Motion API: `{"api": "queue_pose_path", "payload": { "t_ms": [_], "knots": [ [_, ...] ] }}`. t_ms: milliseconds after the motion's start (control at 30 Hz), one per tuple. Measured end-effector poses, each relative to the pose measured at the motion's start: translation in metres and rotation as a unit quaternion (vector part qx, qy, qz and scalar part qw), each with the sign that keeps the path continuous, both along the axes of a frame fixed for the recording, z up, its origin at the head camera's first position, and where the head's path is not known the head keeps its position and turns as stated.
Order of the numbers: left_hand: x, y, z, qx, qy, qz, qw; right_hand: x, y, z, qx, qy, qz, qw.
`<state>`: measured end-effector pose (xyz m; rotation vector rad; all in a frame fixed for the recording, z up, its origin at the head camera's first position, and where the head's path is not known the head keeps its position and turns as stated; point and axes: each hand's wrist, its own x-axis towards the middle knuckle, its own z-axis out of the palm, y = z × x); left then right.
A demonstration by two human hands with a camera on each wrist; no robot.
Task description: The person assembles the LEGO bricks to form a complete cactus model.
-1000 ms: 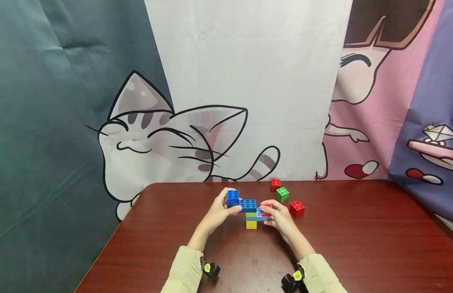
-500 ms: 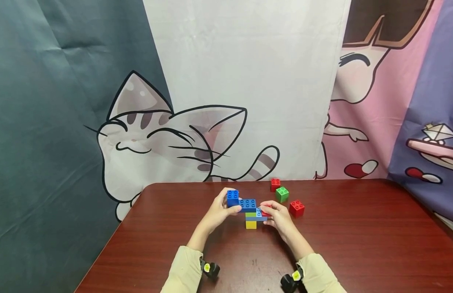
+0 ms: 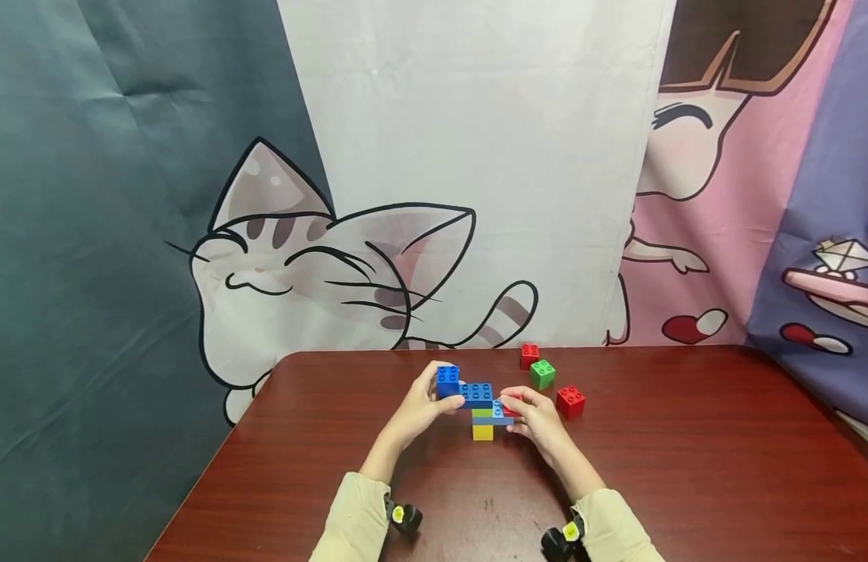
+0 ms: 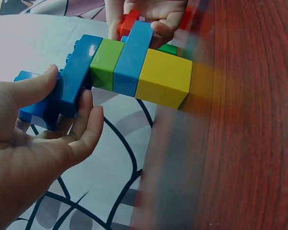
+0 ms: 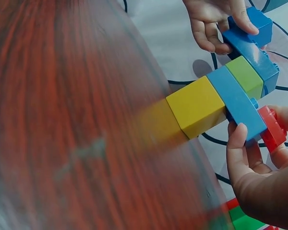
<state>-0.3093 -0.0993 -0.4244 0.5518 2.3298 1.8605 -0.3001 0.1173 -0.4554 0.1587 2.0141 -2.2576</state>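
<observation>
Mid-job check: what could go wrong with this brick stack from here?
1. Everything rides on one square yellow plastic block, so an uneven push might topple it all.
2. The right hand pinches a red plastic brick at the overhanging end of a light-blue plastic brick; pressing there could pry joints open.
3. The left hand holds the jutting end of the long dark-blue plastic brick; letting go could make that side sag.

We wear matching pale cream cloth, the left sleeve [image 3: 355, 518] and the right sleeve [image 3: 619, 524] both softly creased. Each carries a black strap [image 3: 389, 506] with a rounded black camera [image 3: 411, 521] and a small yellow-green label [image 3: 398, 514]. Our left hand [image 3: 418, 407] and right hand [image 3: 536, 419] are bare.
</observation>
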Motion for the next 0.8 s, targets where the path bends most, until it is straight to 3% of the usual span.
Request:
{"api": "queue_pose_path", "payload": {
  "t_ms": [800],
  "knots": [
    [0.0011, 0.0012, 0.0008, 0.002, 0.003, 0.000, 1.0000, -0.0022, 0.0084, 0.0021, 0.115, 0.027, 0.023, 0.9928]
  ]
}}
